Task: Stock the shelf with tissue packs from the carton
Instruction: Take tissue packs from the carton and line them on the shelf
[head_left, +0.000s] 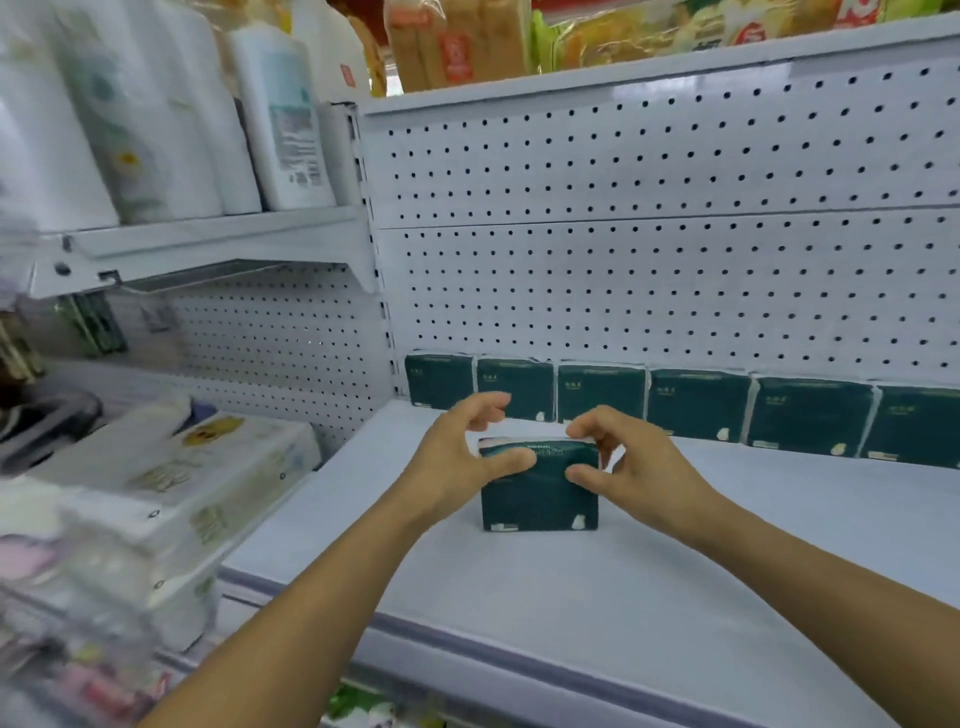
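Note:
A dark green tissue pack (540, 499) stands upright on the white shelf (571, 597), a little in front of the back row. My left hand (462, 457) holds its upper left corner, thumb on the front face and fingers curled over the top. My right hand (623, 462) pinches the upper right corner between thumb and fingers. Several matching green packs (696, 405) stand side by side against the pegboard back wall. The carton is out of view.
White perforated back panels (649, 208) rise behind the shelf. The neighbouring bay at left holds white tissue bundles (171, 478) below and paper towel rolls (156, 114) above. Bread bags (457, 41) sit on the top shelf.

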